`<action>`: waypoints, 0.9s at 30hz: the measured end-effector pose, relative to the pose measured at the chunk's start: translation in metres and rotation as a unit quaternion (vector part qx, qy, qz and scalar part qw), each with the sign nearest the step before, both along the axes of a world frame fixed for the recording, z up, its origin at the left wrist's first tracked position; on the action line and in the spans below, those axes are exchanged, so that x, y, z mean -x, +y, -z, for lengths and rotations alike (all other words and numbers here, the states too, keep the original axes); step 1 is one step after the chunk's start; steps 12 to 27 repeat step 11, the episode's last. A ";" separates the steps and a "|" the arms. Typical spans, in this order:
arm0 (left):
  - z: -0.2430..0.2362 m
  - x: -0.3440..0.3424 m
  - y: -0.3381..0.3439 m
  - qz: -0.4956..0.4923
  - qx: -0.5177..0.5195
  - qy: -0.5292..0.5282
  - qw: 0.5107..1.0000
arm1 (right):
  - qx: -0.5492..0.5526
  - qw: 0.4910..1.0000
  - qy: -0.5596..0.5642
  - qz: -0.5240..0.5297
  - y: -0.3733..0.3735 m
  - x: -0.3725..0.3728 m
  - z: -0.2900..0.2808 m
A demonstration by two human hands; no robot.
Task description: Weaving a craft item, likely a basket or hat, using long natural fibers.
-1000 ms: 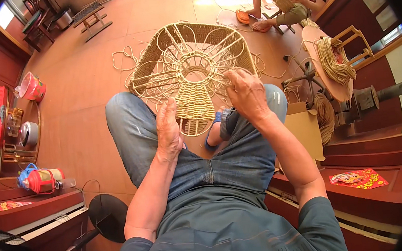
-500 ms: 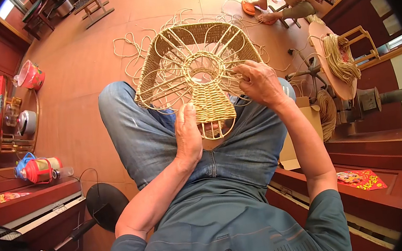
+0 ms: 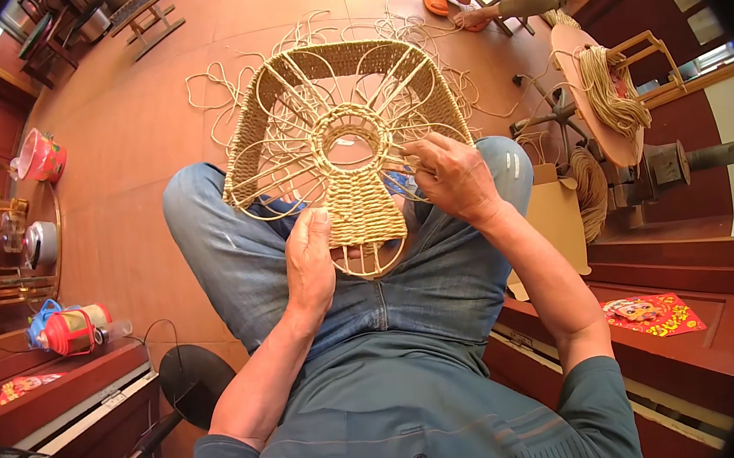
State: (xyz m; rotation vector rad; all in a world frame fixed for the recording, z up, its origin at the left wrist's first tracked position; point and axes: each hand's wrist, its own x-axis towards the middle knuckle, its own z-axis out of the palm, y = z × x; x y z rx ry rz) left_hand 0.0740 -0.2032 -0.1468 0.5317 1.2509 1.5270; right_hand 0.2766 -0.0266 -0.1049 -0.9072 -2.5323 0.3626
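A half-woven straw-coloured basket piece (image 3: 366,207) lies across my lap. It has a round ring (image 3: 317,141) in its middle, a tightly woven flared panel below that, and thin spokes and looped cords spreading out to a tall woven band (image 3: 237,144). My left hand (image 3: 309,257) grips the panel's left edge, its thumb up along the side and its other fingers mostly hidden behind. Beside the ring, on its right, my right hand (image 3: 452,173) is closed with thumb and forefinger pinched on a thin cord among the spokes.
Loose cords (image 3: 218,88) trail over the floor beyond the basket piece. On the right stand a cardboard box (image 3: 568,226) and a round board bearing a hank of cord (image 3: 610,92). Another person (image 3: 531,2) sits at the far right. A red bucket (image 3: 43,156) and a red jug (image 3: 69,330) are at left.
The whole scene has shifted in view, with the basket piece and both hands now lower and further left. My left hand keeps its hold; my right hand remains pinched beside the ring.
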 end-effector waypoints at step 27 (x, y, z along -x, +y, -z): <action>0.034 0.047 0.002 0.133 0.051 0.197 0.970 | 0.090 0.996 -0.029 -0.003 0.021 0.008 -0.016</action>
